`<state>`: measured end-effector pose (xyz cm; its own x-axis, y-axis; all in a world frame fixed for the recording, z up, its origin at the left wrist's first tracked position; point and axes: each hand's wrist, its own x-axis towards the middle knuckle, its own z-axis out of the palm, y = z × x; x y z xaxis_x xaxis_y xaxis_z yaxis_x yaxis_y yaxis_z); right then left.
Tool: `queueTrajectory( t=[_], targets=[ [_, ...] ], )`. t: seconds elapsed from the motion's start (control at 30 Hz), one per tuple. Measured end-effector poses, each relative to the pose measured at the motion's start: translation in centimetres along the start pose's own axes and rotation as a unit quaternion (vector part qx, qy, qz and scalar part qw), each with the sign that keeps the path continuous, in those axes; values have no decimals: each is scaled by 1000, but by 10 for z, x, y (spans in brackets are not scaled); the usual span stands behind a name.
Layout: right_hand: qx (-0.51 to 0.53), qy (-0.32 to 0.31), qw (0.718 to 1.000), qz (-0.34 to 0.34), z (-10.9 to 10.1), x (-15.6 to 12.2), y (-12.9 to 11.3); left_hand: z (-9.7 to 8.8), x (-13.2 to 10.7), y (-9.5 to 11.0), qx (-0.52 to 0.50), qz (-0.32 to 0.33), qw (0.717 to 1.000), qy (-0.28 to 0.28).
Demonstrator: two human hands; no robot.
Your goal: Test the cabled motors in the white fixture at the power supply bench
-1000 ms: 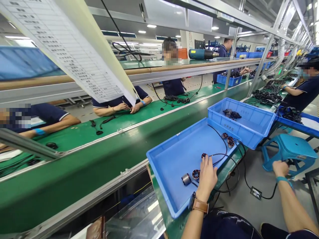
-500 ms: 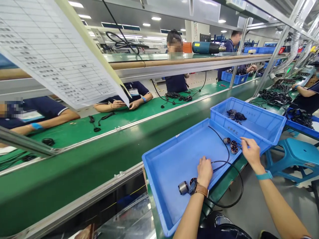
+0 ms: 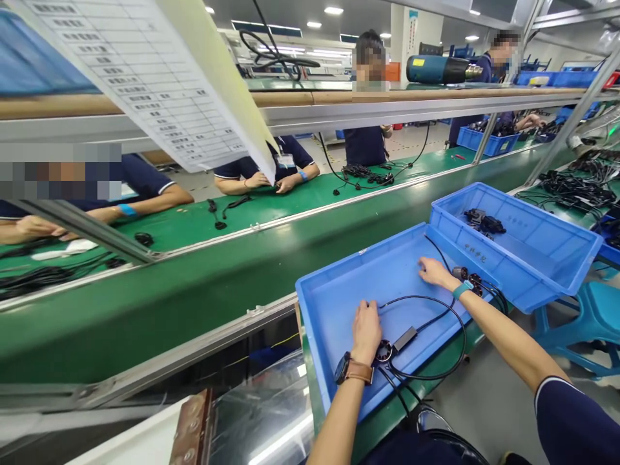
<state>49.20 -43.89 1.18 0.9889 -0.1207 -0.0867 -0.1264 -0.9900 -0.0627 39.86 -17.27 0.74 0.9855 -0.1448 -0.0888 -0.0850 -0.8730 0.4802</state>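
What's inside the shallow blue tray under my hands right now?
In the shallow tray: a looped black cable, a small black box on it, and a round part by the left hand. Whatever lies under either palm is hidden.

Black cable point(image 3: 438, 318) looped in blue tray point(image 3: 339, 297)

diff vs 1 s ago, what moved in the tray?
The right hand came up from the blue stool into the shallow blue plastic tray, now flat beside the round motor parts. A small black box on the black cable now lies in the tray. The left hand stays palm-down there.
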Motion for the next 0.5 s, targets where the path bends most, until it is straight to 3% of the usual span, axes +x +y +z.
queueTrajectory(
  t=[0.13,0.27,0.37,0.5],
  targets=[
    [2,26,996,91,-8,5,6,-12,-4,-8,-73,13,996,52],
    [32,-5,984,175,-8,17,13,-41,-18,-21,-151,61,979,124],
    [86,-25,984,154,-7,17,4,-58,-31,-36,-188,76,965,166],
    [206,-20,976,66,-19,6,-19,-62,-42,-57,-209,79,959,175]
  ],
)
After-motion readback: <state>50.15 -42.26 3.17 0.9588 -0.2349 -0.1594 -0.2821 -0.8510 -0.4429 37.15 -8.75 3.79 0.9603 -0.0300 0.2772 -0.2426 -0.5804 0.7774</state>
